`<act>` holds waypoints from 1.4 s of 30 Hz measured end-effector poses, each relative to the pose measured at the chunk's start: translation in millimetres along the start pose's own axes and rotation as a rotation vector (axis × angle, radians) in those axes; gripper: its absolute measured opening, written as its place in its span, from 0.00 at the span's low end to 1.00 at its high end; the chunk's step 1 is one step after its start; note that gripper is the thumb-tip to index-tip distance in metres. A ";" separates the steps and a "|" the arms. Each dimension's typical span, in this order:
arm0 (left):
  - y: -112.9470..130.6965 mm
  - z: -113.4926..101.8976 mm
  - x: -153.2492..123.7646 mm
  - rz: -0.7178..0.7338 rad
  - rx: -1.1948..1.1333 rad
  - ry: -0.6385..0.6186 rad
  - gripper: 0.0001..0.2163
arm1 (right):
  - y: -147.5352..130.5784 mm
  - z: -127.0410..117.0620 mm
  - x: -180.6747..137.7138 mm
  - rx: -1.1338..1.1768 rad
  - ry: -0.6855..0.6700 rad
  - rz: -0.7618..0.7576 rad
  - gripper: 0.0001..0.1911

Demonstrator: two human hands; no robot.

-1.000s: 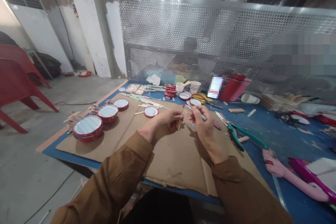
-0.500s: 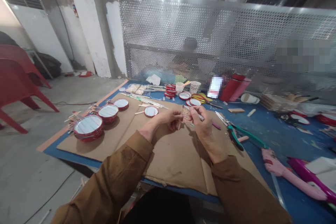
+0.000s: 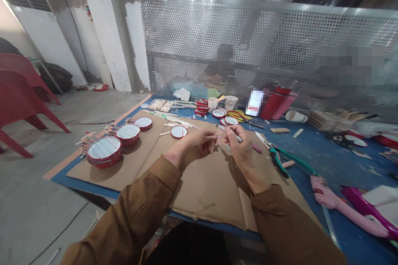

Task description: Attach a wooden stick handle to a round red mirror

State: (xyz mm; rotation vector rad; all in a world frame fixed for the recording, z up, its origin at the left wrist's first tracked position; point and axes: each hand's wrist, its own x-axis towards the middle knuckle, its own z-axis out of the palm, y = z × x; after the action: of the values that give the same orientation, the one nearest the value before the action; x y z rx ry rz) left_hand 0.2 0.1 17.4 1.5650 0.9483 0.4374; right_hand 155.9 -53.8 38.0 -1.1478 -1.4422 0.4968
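Over the cardboard sheet (image 3: 205, 186), both hands are close together. The fingers of my left hand (image 3: 202, 140) are closed around a small flat wooden stick (image 3: 212, 148), held roughly upright. My right hand (image 3: 241, 149) pinches a slim grey pen-like tool (image 3: 239, 138); its tip points toward the left hand, and I cannot make out its exact kind. Beneath and between the hands lies a little heap of thin coloured loops (image 3: 223, 145), partly hidden. A round red-rimmed piece with a white top (image 3: 178, 131) rests to the left of my hands.
Stacked red round pieces (image 3: 105, 152) stand at the cardboard's left. Green-handled pliers (image 3: 278, 161) and a pink-handled tool (image 3: 342, 207) lie to the right. Paper cups (image 3: 230, 103), a lit phone (image 3: 255, 102) and a red bottle (image 3: 276, 103) line the back before a perforated metal screen (image 3: 192, 41).
Almost nothing differs. My right hand and its tool have shifted very slightly; my left hand keeps the wooden stick in the same place.
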 end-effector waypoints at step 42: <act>4.8 -0.1 -1.2 -0.043 0.036 -0.001 0.10 | 3.1 -0.4 -0.3 0.010 -0.010 -0.014 0.15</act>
State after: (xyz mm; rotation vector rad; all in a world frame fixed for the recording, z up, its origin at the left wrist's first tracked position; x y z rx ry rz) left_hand 0.9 -0.6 22.2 1.5744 0.9925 0.3912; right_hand 157.4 -52.9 35.4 -1.1279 -1.4538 0.5008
